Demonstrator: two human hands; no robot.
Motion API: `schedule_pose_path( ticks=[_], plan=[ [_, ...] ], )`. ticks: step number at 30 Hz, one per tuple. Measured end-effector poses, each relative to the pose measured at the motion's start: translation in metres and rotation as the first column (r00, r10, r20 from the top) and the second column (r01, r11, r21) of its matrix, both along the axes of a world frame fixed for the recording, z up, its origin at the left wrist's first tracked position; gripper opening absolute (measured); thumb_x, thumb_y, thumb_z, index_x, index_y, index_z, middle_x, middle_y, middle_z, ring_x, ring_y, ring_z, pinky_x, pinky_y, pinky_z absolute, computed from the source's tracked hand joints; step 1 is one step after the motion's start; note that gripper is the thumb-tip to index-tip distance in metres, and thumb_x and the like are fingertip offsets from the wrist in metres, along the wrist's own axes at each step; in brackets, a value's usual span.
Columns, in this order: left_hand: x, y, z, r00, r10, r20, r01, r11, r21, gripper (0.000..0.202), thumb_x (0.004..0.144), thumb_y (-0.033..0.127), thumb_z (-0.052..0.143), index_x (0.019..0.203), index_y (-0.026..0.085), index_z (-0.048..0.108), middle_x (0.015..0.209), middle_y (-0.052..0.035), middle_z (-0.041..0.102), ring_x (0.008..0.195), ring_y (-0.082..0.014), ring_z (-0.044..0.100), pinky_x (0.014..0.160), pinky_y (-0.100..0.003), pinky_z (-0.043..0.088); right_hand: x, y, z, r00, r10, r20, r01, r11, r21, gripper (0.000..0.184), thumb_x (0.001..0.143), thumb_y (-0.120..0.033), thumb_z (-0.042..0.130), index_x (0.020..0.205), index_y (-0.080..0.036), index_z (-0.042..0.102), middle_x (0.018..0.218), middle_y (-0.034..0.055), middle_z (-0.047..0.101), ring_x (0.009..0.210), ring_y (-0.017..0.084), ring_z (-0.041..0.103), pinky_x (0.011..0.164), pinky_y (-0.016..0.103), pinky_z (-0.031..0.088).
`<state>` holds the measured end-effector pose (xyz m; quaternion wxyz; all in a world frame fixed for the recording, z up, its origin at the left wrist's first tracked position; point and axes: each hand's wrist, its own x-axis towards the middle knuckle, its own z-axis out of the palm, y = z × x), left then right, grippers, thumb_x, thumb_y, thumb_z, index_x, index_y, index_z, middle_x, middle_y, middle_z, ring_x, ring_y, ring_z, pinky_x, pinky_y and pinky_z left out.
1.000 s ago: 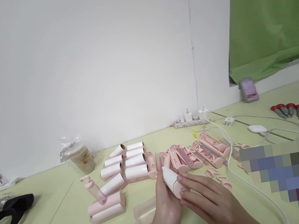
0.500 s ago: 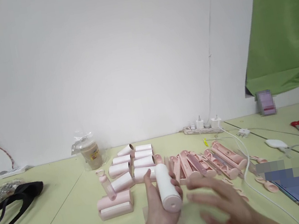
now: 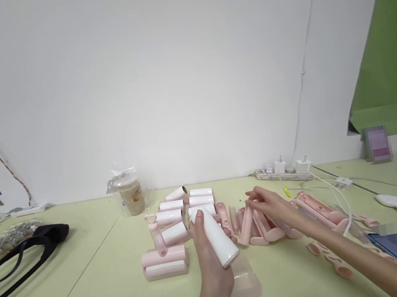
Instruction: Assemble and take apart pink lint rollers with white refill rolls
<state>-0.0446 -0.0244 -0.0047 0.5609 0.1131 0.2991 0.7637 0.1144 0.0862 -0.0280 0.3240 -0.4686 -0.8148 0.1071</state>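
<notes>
My left hand (image 3: 212,263) is wrapped around a white lint roller roll (image 3: 219,241), tilted with its near end down to the right. At the pile of pink plastic lint roller parts, my right hand (image 3: 269,207) pinches the upper end of a long pink casing (image 3: 247,225); part of its grip is hidden. More pink casings (image 3: 269,233) lie beneath and beside that hand. Several white rolls (image 3: 172,217) are laid in two columns behind my left hand. Under my left wrist sits a translucent pink tray-like cover (image 3: 246,287).
A pink casing with a roll (image 3: 165,265) and a small pink roller (image 3: 157,236) lie left. Farther back stands a bagged cup (image 3: 131,196). A power strip (image 3: 282,175) and white cable (image 3: 347,204) are right, near pink spoon-shaped pieces (image 3: 343,271). A black strap (image 3: 44,250) lies far left.
My right hand has moved from beside the roll out to the pink parts and closed on one. The roll in my left hand has tilted, and the translucent cover is more exposed. The view has shifted.
</notes>
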Motion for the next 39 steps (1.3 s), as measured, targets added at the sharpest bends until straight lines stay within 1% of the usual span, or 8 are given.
schedule_pose_path(
  ticks=[4,9,15,26,30,33,36,39],
  plan=[
    [-0.001,0.0,-0.001,0.983,0.039,-0.177,-0.026,0.997,0.077,0.032,0.072,0.045,0.058,0.092,0.024,0.047,0.063,0.0049,0.053,0.043,-0.0091,0.051,0.04,-0.02,0.043,0.014,-0.026,0.028,0.967,0.065,-0.246,-0.06,0.998,0.024,0.023,0.084,-0.042,0.041,0.092,-0.021,0.049,0.093,0.0052,0.061,0.085,0.017,0.059,0.069,0.029,0.05],
    [0.01,0.001,-0.011,0.989,-0.037,-0.14,0.028,0.997,-0.067,0.038,0.069,0.053,0.057,0.082,0.019,0.05,0.061,0.0032,0.053,0.044,-0.01,0.052,0.046,-0.024,0.047,0.011,-0.071,0.046,0.895,0.115,-0.432,-0.114,0.993,0.028,0.021,0.085,-0.039,0.041,0.086,-0.024,0.054,0.085,0.0033,0.062,0.077,0.018,0.06,0.062,0.027,0.05],
    [0.037,-0.007,-0.024,0.923,-0.385,0.022,0.383,0.907,-0.174,0.049,0.068,0.061,0.053,0.083,0.015,0.055,0.063,-0.0031,0.059,0.065,-0.0196,0.062,0.062,-0.029,0.049,-0.011,-0.093,0.028,0.957,0.139,-0.255,-0.14,0.99,0.013,0.018,0.089,-0.033,0.033,0.093,-0.023,0.048,0.088,0.0037,0.059,0.077,0.018,0.058,0.064,0.03,0.049],
    [0.044,-0.016,-0.014,0.888,-0.408,-0.211,0.388,0.912,-0.131,0.057,0.063,0.037,0.069,0.113,0.024,0.043,0.088,-0.0045,0.064,0.071,-0.0193,0.064,0.06,-0.026,0.049,-0.008,-0.088,0.028,0.977,0.19,-0.099,-0.186,0.981,0.051,0.012,0.091,-0.023,0.029,0.091,-0.022,0.041,0.088,0.0039,0.051,0.079,0.016,0.052,0.067,0.03,0.044],
    [0.04,-0.021,-0.015,0.698,-0.542,-0.468,0.534,0.83,-0.164,0.063,0.06,0.027,0.072,0.112,0.024,0.038,0.09,-0.0051,0.063,0.063,-0.0176,0.062,0.057,-0.027,0.049,0.007,-0.092,0.033,0.979,0.202,-0.028,-0.201,0.979,0.034,0.011,0.089,-0.027,0.033,0.087,-0.022,0.042,0.088,0.0043,0.052,0.075,0.016,0.052,0.064,0.03,0.044],
    [0.034,-0.026,-0.019,0.485,-0.563,-0.669,0.617,0.762,-0.194,0.067,0.057,0.019,0.071,0.114,0.023,0.036,0.093,-0.0038,0.061,0.073,-0.0183,0.06,0.061,-0.026,0.047,0.029,-0.101,0.04,0.964,0.262,0.048,-0.252,0.955,-0.157,0.015,0.083,-0.032,0.044,0.096,-0.024,0.045,0.087,0.0023,0.055,0.075,0.016,0.053,0.061,0.027,0.043],
    [0.029,-0.032,-0.028,0.205,-0.523,-0.827,0.628,0.719,-0.298,0.083,0.052,0.018,0.072,0.124,0.025,0.03,0.1,-0.0027,0.06,0.086,-0.0221,0.057,0.068,-0.029,0.045,0.048,-0.114,0.039,0.933,0.312,0.181,-0.266,0.933,-0.241,0.017,0.072,-0.024,0.053,0.089,-0.022,0.05,0.083,0.0013,0.057,0.075,0.017,0.053,0.061,0.026,0.041],
    [0.027,-0.039,-0.039,-0.072,-0.477,-0.876,0.641,0.651,-0.407,0.078,0.051,0.024,0.072,0.12,0.026,0.038,0.099,-0.0014,0.06,0.086,-0.0234,0.056,0.068,-0.03,0.044,0.058,-0.126,0.027,0.869,0.345,0.355,-0.272,0.932,-0.241,0.015,0.059,-0.019,0.055,0.073,-0.02,0.05,0.073,0.0009,0.058,0.064,0.017,0.051,0.055,0.026,0.035]
  ],
)
